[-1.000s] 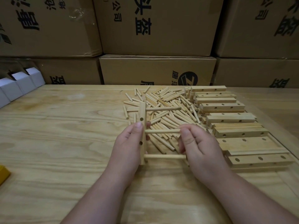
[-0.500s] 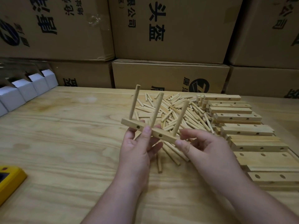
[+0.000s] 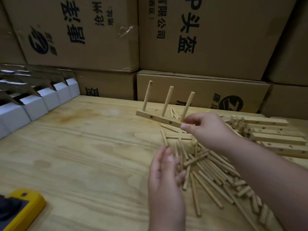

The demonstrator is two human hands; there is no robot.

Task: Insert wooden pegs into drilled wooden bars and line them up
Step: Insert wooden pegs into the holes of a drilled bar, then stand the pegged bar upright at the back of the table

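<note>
Three pegs [image 3: 167, 101] stand in a drilled bar [image 3: 158, 119], which the right hand [image 3: 206, 129] pinches at its near end, seemingly just above the bench [image 3: 80, 147]. The left hand [image 3: 165, 175] hangs below it, fingers relaxed and holding nothing, beside the loose pegs [image 3: 210, 172]. Spare bars [image 3: 273, 135] lie beyond the right hand.

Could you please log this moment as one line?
right hand: holds bar by its end | pegs in bar: three | left hand: open, over loose pegs
</note>
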